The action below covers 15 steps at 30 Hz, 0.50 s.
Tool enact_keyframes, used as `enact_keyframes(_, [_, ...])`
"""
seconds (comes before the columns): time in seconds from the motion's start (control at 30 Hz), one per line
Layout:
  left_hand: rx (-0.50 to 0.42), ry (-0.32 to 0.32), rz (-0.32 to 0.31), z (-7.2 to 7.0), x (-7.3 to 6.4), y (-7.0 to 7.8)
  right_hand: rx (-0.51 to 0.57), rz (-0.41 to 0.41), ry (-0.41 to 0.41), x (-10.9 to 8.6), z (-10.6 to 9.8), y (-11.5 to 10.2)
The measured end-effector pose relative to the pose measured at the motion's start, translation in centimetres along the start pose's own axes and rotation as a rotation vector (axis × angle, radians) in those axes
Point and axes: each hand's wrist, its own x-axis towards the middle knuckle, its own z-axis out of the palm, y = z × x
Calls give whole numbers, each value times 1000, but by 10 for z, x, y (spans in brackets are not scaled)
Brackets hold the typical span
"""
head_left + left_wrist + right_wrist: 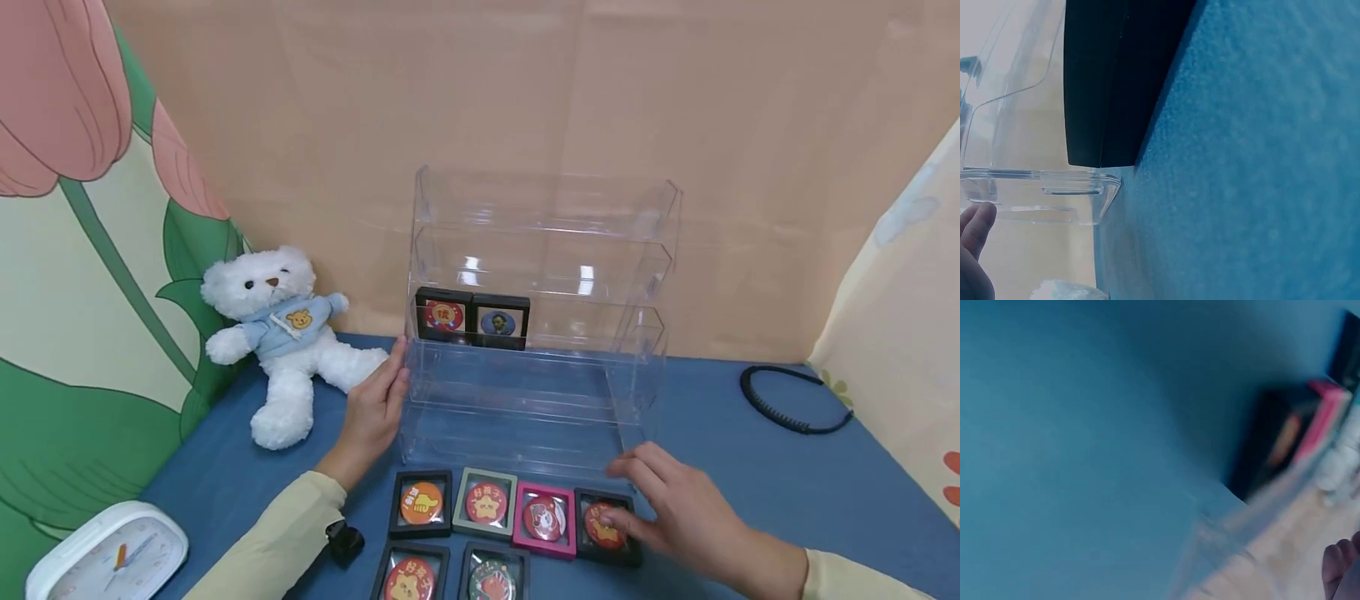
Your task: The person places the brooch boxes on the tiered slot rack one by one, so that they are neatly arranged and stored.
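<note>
A clear plastic tiered rack stands on the blue table. My left hand lies against its left side, fingers extended upward; the left wrist view shows those fingertips right at the clear plastic. Two black framed badges lean side by side on a middle tier. Before the rack lie more framed badges: a black one with an orange badge, a grey-green one and a pink one. My right hand hovers over the black framed badge at the row's right end, thumb overlapping its face, fingers spread.
Two more framed badges lie in a nearer row, cut by the lower edge. A white teddy bear sits left of the rack. A white clock-like dial is at the front left, and a black coiled band lies at the right.
</note>
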Motion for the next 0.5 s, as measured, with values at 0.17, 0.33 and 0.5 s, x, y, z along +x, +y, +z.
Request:
enact_keyframes(0.17, [5, -17, -6, -3, 1, 0, -25, 148, -224, -28, 7, 8])
enact_keyframes(0.33, [32, -23, -15, -5, 1, 1, -15, 342, -364, -41, 14, 16])
enact_keyframes(0.5, [37, -44, -22, -4, 1, 3, 35, 450, -419, -42, 18, 20])
